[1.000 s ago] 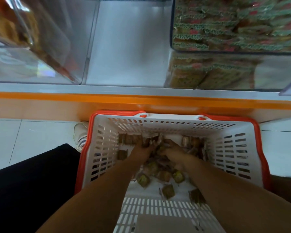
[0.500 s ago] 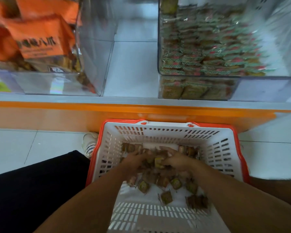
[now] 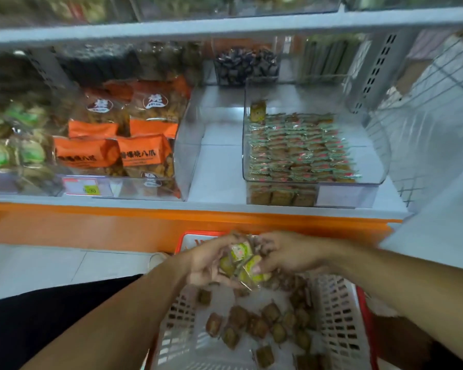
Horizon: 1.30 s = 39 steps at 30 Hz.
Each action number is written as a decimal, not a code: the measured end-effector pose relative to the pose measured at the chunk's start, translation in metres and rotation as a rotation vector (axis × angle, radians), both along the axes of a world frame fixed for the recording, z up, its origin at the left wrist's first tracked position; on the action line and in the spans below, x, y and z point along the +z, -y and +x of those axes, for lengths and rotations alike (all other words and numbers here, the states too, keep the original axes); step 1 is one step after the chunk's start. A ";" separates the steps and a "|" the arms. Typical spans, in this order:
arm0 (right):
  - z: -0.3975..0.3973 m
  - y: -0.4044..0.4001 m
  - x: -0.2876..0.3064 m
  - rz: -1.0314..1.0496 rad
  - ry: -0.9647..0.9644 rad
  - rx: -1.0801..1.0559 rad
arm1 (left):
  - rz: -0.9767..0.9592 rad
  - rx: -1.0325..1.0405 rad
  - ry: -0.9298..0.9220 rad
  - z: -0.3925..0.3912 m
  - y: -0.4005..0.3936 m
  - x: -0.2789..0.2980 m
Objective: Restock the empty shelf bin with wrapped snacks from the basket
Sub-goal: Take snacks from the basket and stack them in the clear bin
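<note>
Snacks in hands: a small bunch of wrapped snacks [image 3: 242,263], green and yellow, is held up above the far end of the basket, near the orange shelf edge.
Left hand: the left hand [image 3: 207,265] cups the bunch from the left, fingers curled around it.
Right hand: the right hand [image 3: 284,256] closes on the bunch from the right, fingers bent over the wrappers.
Basket: the white basket [image 3: 334,321] with a red rim sits on the floor, near and below the hands.
Loose snacks: more brown wrapped squares [image 3: 262,325] lie spread on the basket floor.
Empty spot: a clear bin [image 3: 195,134] with nothing in it stands in the middle of the shelf, far from the hands.
Right bin: a clear bin full of green and red packets [image 3: 300,148] stands just right of the empty one.
Left bin: big orange bags [image 3: 118,145] fill the bin just left of it.
Far back: a bin of dark candies [image 3: 245,66] sits behind, blurry.
Floor: white tiles [image 3: 51,265] show on the left.
</note>
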State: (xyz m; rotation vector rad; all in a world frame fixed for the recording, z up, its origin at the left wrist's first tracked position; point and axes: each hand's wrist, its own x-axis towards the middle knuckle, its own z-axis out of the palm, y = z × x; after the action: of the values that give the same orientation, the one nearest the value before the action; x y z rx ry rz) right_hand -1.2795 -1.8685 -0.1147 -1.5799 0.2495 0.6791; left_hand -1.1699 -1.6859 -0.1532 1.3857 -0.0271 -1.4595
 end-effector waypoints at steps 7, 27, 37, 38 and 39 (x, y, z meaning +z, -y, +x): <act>0.004 0.021 0.122 0.071 0.345 -0.334 | -0.318 0.280 0.259 0.016 0.030 0.126; 0.036 0.029 0.125 0.270 0.378 -0.709 | -0.480 0.702 0.357 0.024 0.061 0.157; 0.035 0.025 0.132 0.415 0.293 -0.851 | -0.480 0.710 0.391 0.021 0.059 0.157; 0.034 0.023 0.133 0.401 0.287 -0.863 | -0.484 0.706 0.392 0.020 0.060 0.156; 0.034 0.022 0.133 0.384 0.275 -0.872 | -0.487 0.703 0.394 0.020 0.060 0.156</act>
State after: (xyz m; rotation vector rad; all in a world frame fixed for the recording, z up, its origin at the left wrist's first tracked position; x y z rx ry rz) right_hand -1.2451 -1.8904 0.0187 -1.0270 0.5229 -0.1674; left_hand -1.1501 -1.7456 0.0027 1.0930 -0.1240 -0.5362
